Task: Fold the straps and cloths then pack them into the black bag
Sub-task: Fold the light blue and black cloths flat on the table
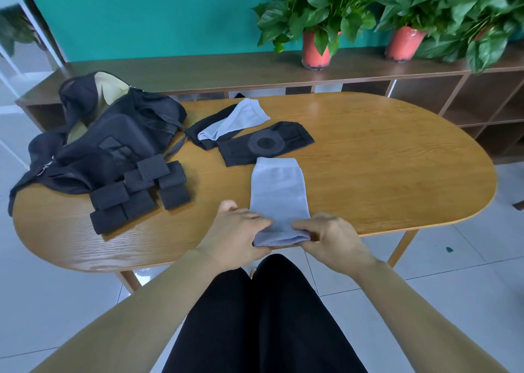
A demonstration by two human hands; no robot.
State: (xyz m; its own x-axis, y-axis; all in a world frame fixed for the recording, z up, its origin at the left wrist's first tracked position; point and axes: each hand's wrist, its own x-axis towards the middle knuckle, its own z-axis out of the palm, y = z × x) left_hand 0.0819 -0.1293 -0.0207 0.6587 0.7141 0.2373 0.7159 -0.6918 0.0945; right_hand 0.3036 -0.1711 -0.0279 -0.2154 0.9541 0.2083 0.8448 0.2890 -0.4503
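Counter [382,160]: it is carrying everything, and I am sitting at its near edge with the work lying straight ahead of me.
Bag [113,134]: it is slumping open at the far left of the counter, well apart from my hands. My left hand is lying nearer to it than my right.
Straps [141,194]: they are lying folded in a cluster just in front of the bag, off to the left of my hands.
Black cloth [265,142]: it is lying flat just past the far end of the grey cloth. I cannot tell whether the two are touching.
Far grey cloth [235,120]: it is lying unfolded further back, between the bag and the black cloth.
Grey cloth [278,191]: its long axis is running straight away from me. Its near end is sitting doubled over at the counter's near edge, between my hands, and its far end is pointing at the black cloth.
Left hand [235,236]: it is pinching the left corner of that near end, fingers curled onto the fold.
Right hand [331,236]: it is pinching the right corner the same way, level with the left.
Next move: I am judging that the fold is going forward along the long axis. Both hands are equally near, so both should be carrying the near end away from me together.
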